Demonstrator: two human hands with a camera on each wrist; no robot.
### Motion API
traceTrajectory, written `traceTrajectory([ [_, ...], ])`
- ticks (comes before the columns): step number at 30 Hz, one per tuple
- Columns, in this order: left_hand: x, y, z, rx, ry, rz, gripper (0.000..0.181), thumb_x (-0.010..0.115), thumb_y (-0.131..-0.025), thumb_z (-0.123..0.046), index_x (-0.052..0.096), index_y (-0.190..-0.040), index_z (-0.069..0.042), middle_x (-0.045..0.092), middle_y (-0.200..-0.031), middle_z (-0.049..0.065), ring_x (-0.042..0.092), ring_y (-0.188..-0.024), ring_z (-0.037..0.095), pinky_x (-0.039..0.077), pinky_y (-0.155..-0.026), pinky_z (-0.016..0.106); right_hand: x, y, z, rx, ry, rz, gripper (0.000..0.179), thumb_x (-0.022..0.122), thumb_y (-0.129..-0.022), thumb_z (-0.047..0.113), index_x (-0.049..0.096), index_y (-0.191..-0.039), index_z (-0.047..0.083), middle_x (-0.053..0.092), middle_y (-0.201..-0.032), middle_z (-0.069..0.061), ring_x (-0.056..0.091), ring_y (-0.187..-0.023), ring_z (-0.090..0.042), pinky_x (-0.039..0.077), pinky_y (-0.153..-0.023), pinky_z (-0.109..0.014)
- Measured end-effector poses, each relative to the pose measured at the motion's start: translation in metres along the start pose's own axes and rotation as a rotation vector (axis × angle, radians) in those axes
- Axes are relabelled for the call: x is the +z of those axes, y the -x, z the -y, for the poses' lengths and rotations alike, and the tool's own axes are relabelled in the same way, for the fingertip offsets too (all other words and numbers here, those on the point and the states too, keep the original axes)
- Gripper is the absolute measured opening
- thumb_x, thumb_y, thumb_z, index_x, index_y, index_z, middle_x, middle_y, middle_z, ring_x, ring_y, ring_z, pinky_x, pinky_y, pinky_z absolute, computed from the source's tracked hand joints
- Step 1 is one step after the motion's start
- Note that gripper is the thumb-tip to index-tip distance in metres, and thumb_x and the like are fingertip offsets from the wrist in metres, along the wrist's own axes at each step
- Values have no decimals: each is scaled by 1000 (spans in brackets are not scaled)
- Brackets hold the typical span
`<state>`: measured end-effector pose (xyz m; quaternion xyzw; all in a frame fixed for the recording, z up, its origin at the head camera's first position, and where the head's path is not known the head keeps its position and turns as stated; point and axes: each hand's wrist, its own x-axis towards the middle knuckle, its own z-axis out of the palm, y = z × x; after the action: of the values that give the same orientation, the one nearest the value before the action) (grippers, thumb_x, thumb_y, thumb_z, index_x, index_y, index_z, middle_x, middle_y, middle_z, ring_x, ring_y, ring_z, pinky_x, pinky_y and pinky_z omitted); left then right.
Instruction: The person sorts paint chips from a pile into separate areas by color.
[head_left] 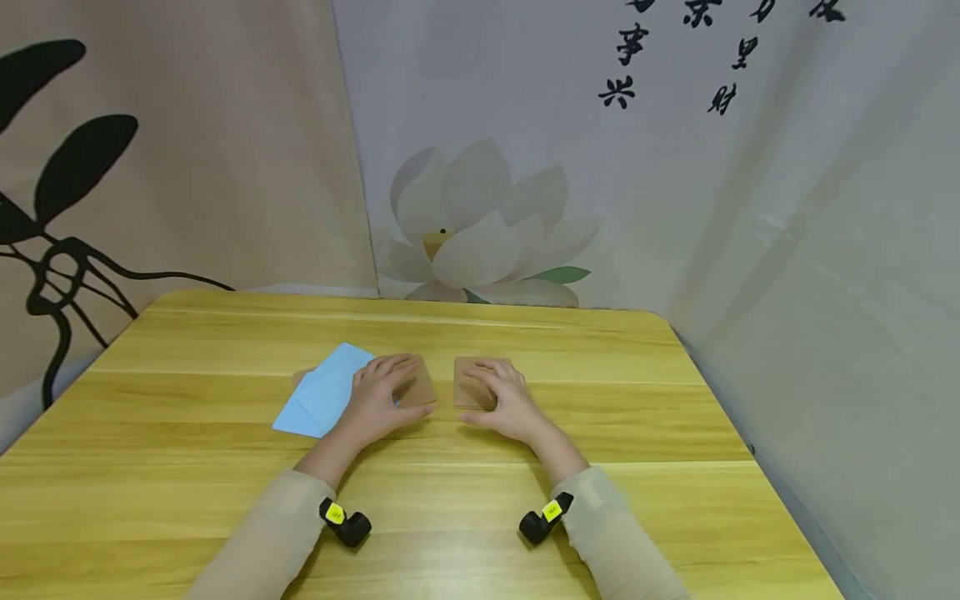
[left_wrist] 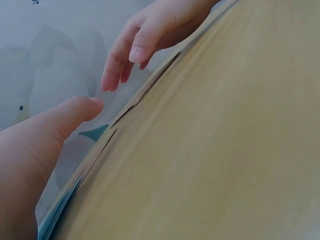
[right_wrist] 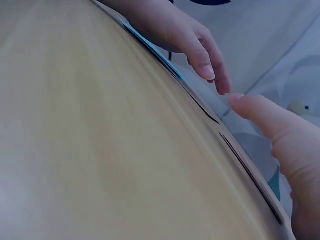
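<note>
Two thin brown squares lie on the table, like cardboard or thin board. My left hand [head_left: 375, 402] is over the left brown square [head_left: 422, 383], its fingers and thumb spread apart around it. A light blue folded paper [head_left: 318, 398] lies just left of that hand and is partly covered by it. My right hand [head_left: 510, 407] is over the right brown square [head_left: 467, 393], fingers loosely bent, thumb apart. In the left wrist view, a gap shows between the right hand's fingers [left_wrist: 120, 62] and the squares. The right square looks layered in the right wrist view.
A bit of brown edge [head_left: 302, 376] pokes out at the blue paper's left. The wooden table [head_left: 450, 517] has a back edge along a curtain [head_left: 480, 108] printed with a lotus and writing. Each sleeve carries a small black camera [head_left: 348, 525] at the wrist.
</note>
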<state>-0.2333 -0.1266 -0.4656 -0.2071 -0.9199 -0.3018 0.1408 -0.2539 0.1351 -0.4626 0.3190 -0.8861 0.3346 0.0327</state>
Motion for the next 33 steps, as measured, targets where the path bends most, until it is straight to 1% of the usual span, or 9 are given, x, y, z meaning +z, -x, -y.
traceTrajectory([
  [5,-15,14,14,-35,-28,1,80,76,-76,-51,53,-137,-5,40,-144,17,31,-129,36,18,-98,59,13,-7,15,-2,0,7,73,78,-78,42,50,-140,13,36,-148,-9,24,-137,-23,16,-107,-53],
  [9,-27,24,24,-66,-40,3,80,77,-76,-50,51,-139,-8,40,-144,17,29,-130,37,16,-99,60,24,-14,26,-27,11,13,72,77,-78,43,51,-139,14,37,-147,-10,26,-137,-24,17,-107,-53],
  [12,-35,32,31,-85,-61,-3,81,76,-76,-51,50,-139,-6,40,-144,17,29,-130,40,14,-99,62,31,-19,35,-38,7,16,72,77,-78,43,51,-139,13,38,-146,-10,26,-138,-29,16,-107,-55],
  [15,-43,40,36,-107,-75,-12,83,76,-76,-52,50,-138,-3,40,-143,20,28,-130,43,12,-99,65,39,-24,44,-27,3,18,73,76,-79,44,50,-140,13,37,-147,-9,23,-138,-37,15,-107,-59],
  [18,-50,47,40,-129,-89,-23,85,76,-75,-53,50,-137,0,40,-142,22,27,-129,45,14,-97,65,45,-30,51,-10,-8,18,73,76,-80,44,50,-140,14,36,-148,-8,21,-138,-39,14,-107,-61],
  [22,-57,57,45,-151,-110,-46,88,77,-74,-54,50,-136,2,41,-141,24,28,-128,46,19,-93,64,53,-38,59,-16,-30,12,72,76,-80,42,50,-140,14,36,-148,-8,23,-138,-31,12,-109,-58],
  [25,-62,63,47,-167,-111,-61,89,77,-73,-53,49,-135,4,40,-140,26,29,-127,48,19,-92,63,59,-45,62,-34,-30,4,71,76,-81,42,50,-139,13,38,-147,-7,26,-138,-24,12,-110,-56],
  [30,-67,72,49,-195,-91,-65,90,78,-73,-52,48,-135,6,38,-142,29,28,-125,50,19,-91,63,66,-54,66,-46,-3,6,69,75,-81,44,52,-138,13,40,-145,-4,29,-136,-22,17,-109,-51],
  [33,-69,76,50,-212,-88,-61,92,78,-73,-52,46,-136,8,35,-143,29,28,-125,51,18,-92,64,69,-60,67,-57,7,23,70,75,-81,44,51,-139,13,41,-144,-3,31,-135,-21,19,-109,-46],
])
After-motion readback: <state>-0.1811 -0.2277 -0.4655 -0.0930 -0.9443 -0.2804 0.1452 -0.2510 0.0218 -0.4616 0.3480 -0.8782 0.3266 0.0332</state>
